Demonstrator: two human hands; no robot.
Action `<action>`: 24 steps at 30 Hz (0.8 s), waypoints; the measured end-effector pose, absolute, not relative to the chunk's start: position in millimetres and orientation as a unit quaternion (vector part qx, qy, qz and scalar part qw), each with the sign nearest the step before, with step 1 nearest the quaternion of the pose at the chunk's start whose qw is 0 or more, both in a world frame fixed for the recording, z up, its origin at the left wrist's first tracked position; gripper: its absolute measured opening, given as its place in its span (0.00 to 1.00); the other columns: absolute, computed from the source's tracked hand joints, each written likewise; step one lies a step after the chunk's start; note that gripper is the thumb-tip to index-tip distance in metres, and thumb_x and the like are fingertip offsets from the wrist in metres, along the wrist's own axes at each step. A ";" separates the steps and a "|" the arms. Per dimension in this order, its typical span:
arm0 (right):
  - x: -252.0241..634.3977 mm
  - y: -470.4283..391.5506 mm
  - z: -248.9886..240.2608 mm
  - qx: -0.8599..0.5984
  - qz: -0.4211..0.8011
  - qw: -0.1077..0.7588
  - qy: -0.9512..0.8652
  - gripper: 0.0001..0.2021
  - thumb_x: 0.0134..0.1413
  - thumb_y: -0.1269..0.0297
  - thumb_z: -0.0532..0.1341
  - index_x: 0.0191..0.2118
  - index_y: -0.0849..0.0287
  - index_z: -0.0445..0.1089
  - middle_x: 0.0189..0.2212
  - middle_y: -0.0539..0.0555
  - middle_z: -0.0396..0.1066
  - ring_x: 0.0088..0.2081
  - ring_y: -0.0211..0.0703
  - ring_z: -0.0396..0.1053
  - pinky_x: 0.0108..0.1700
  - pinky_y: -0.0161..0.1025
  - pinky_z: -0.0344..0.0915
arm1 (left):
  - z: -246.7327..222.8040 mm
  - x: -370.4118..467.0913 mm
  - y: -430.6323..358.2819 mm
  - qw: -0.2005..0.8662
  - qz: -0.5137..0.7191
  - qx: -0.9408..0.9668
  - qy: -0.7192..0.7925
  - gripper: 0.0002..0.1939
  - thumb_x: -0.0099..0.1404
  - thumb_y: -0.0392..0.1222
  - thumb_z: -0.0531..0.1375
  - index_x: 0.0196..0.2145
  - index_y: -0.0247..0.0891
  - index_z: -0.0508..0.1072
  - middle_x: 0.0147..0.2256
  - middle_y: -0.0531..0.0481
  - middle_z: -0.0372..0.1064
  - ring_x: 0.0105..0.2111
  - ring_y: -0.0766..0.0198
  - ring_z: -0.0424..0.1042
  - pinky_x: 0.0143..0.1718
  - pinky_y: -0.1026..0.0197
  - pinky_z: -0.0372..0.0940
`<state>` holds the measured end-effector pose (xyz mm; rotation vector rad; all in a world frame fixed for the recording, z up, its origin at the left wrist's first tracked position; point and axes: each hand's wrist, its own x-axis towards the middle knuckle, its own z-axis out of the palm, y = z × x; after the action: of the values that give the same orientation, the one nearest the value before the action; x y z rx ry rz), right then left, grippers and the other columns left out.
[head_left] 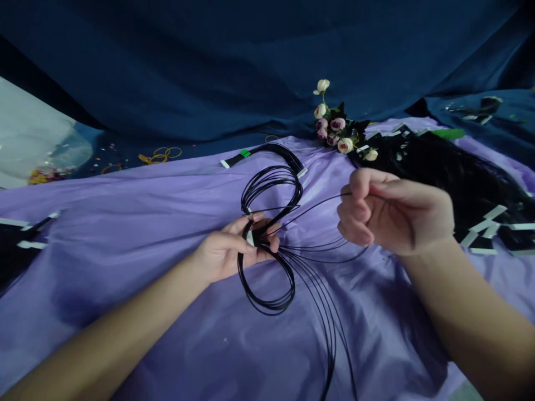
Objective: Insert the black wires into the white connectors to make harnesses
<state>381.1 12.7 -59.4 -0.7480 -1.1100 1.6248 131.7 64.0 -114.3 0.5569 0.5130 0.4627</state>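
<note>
My left hand (238,245) is closed around the middle of a black wire bundle (271,303), next to a small white connector (250,238). Loops of thin wire stand out above and below its fingers. Loose strands fan out to the right and hang toward the front. Raised at the right, my right hand (388,209) pinches one black wire (317,201) between thumb and forefinger, drawn out from the bundle. Beyond the loops, a second black wire harness (276,149) with green tape and white end connectors lies on the purple cloth (167,234).
Artificial flowers (334,125) stand at the back. A large heap of black wires with white connectors (451,172) lies at the right; more dark harnesses (20,245) lie at the left edge. Yellow rubber bands (163,156) rest at the back left, before a dark blue curtain (209,61).
</note>
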 end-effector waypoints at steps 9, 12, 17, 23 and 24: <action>364.6 17.5 -78.8 -0.333 0.583 0.612 -0.418 0.10 0.54 0.51 0.62 0.41 0.44 0.71 0.37 0.44 0.73 0.28 0.34 0.71 0.33 0.38 0.70 | -116.3 130.9 66.5 0.917 0.214 0.253 0.224 0.19 0.44 0.25 0.58 0.35 0.37 0.67 0.36 0.47 0.69 0.35 0.61 0.71 0.38 0.57 0.66; 356.7 20.2 -83.4 -0.302 0.534 0.672 -0.414 0.08 0.55 0.51 0.63 0.34 0.48 0.73 0.25 0.43 0.66 0.22 0.30 0.64 0.31 0.34 0.68 | -121.7 129.9 67.5 0.921 0.201 0.252 0.218 0.19 0.44 0.25 0.58 0.36 0.37 0.67 0.37 0.46 0.72 0.35 0.59 0.73 0.41 0.56 0.65; 356.3 18.4 -79.1 -0.372 0.436 0.690 -0.442 0.15 0.56 0.42 0.58 0.31 0.46 0.72 0.23 0.47 0.56 0.25 0.34 0.62 0.29 0.34 0.64 | -128.6 129.1 67.3 0.924 0.182 0.253 0.223 0.20 0.45 0.23 0.59 0.38 0.37 0.67 0.38 0.45 0.74 0.37 0.57 0.74 0.43 0.53 0.64; 359.3 1.9 -78.3 -0.391 0.487 0.574 -0.529 0.15 0.48 0.45 0.66 0.41 0.43 0.76 0.14 0.43 0.56 0.12 0.30 0.47 0.14 0.33 0.47 | -131.8 128.2 67.0 0.921 0.181 0.236 0.252 0.21 0.47 0.22 0.61 0.38 0.37 0.66 0.40 0.47 0.73 0.39 0.59 0.75 0.47 0.55 0.63; 356.7 0.0 -78.9 -0.383 0.478 0.546 -0.572 0.11 0.50 0.52 0.67 0.40 0.44 0.76 0.16 0.44 0.61 0.14 0.31 0.53 0.16 0.33 0.50 | -132.2 128.2 66.6 0.920 0.182 0.239 0.251 0.21 0.47 0.23 0.61 0.38 0.37 0.66 0.39 0.48 0.73 0.39 0.60 0.75 0.47 0.55 0.63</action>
<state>356.7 0.0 -78.9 -0.9093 -1.3553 1.1330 128.2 66.6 -132.2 0.4912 0.5151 0.3744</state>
